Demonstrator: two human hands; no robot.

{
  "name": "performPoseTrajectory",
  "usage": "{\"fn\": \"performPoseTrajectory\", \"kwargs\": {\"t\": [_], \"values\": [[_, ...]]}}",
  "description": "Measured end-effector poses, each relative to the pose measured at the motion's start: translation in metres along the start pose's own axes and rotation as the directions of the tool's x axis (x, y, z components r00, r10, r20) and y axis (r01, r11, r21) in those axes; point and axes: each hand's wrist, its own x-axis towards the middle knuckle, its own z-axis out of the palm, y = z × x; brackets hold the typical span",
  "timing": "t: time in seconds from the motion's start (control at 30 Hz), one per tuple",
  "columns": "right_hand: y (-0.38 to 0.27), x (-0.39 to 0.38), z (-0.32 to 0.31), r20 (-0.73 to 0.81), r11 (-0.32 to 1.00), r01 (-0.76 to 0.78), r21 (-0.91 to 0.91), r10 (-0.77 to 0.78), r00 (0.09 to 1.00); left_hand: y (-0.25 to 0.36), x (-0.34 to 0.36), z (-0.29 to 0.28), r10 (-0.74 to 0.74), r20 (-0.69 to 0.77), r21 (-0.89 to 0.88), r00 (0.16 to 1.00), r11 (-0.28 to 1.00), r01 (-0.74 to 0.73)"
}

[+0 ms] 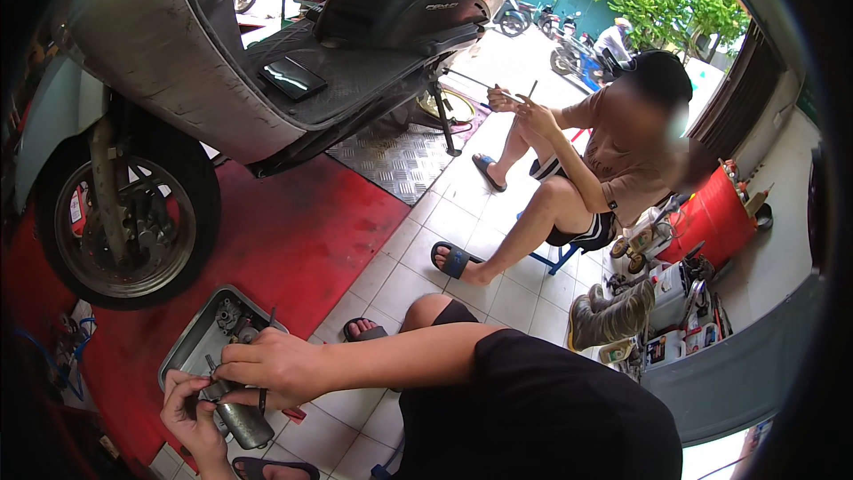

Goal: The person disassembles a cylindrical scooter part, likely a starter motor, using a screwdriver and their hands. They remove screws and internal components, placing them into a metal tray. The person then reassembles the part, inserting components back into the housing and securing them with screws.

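Left fingers (pixel 176 394) are curled on the upper, narrower end of a grey cylinder (pixel 247 427); right fingers (pixel 238 372) are closed at the same end, from the right. Whether the right also grip a tool cannot be determined. The cylinder slants, its broad end pointing down below the fingers with no support seen. Judged good practice: the left fingers should carry the weight farther down the body, leaving the right to work the narrow end along its axis. Just beyond the fingers lies a tray (pixel 199 347) bearing metal parts (pixel 233 313); working over it is advised, as small pieces could drop to the tiles (pixel 342 409). Farther beyond, leftward, stands a wheel (pixel 147 236); beyond and rightward, well apart, sits a co-worker (pixel 613 151).
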Motion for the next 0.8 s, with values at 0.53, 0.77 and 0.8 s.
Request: {"fn": "performPoseTrajectory", "kwargs": {"t": [0.53,0.77,0.8], "values": [[-0.008,0.039,0.005,0.215,0.949,-0.283,0.140,0.250,0.944,-0.006,-0.009,-0.030,-0.180,0.475,-0.571,0.861,0.682,0.458],[-0.004,0.046,0.021,0.266,0.904,-0.303,0.301,0.225,0.937,0.001,-0.010,-0.005,-0.335,0.480,-0.647,0.811,0.488,0.585],[-0.002,0.047,0.022,0.305,0.896,-0.351,0.271,0.266,0.915,-0.002,-0.012,-0.003,-0.354,0.496,-0.655,0.793,0.447,0.609]]}}
